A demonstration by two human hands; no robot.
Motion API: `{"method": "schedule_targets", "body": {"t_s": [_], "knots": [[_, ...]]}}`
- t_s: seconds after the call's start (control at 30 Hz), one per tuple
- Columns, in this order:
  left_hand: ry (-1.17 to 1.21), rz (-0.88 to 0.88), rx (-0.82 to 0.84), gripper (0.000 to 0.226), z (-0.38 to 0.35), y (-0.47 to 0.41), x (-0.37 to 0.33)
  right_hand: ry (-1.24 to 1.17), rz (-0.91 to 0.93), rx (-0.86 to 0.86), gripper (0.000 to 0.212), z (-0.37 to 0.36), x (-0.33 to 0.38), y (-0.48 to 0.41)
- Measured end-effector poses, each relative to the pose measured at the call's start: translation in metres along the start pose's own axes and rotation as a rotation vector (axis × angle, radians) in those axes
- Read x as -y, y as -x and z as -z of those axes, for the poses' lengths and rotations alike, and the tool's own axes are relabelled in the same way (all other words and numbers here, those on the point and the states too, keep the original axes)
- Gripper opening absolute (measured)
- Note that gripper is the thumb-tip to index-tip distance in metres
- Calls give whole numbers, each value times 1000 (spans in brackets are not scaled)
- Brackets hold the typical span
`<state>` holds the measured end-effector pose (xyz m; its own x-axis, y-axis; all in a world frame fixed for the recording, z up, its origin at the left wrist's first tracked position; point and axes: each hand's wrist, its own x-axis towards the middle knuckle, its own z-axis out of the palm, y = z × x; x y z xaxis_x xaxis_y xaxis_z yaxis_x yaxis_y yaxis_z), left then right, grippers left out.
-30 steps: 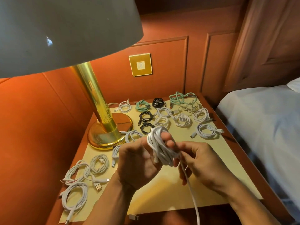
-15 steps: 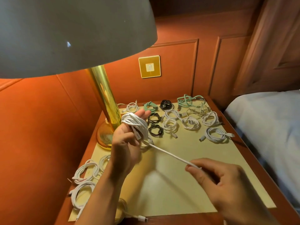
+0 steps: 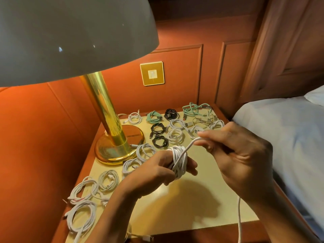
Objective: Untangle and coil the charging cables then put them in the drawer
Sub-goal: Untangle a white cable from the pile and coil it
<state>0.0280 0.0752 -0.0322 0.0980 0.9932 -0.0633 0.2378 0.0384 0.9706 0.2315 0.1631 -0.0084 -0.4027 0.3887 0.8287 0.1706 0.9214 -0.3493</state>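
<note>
Head view. The left hand [image 3: 157,171] is holding a half-wound white cable [image 3: 178,162] above the middle of the nightstand [image 3: 192,207]. The loops are sitting round its curled fingers. The right hand [image 3: 242,155] is pinching the running strand between thumb and forefinger, just up and right of the bundle, with the other fingers loosely curled. The loose tail [image 3: 239,216] is dropping below the right wrist and running off the bottom edge.

Judgement: the cable is looking light, limp and smooth. The loops are likely to spring open if tension drops, so the grip is best kept across the whole bundle, with the strand guided close to it.

Hidden: the tail's plug is lying out of frame. No drawer is showing. The lamp [image 3: 112,134] is blocking the upper left. The green bunch [image 3: 192,108] at the back is looking tangled, and I cannot tell how many cables are in it.
</note>
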Motion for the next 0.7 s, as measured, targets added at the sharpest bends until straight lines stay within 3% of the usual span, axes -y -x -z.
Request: {"method": "schedule_targets", "body": {"t_s": [0.27, 0.5, 0.6, 0.7], "knots": [[127, -34, 194, 47, -1, 2, -1, 28, -117, -11, 20, -12, -7, -1], [424, -58, 263, 46, 3, 7, -1, -360, -566, 244, 21, -23, -27, 6], [597, -137, 324, 56, 0, 10, -3, -555, -795, 346, 23, -28, -27, 12], [776, -217, 214, 54, 3, 12, 1, -752, -979, 429, 22, -35, -21, 17]]}}
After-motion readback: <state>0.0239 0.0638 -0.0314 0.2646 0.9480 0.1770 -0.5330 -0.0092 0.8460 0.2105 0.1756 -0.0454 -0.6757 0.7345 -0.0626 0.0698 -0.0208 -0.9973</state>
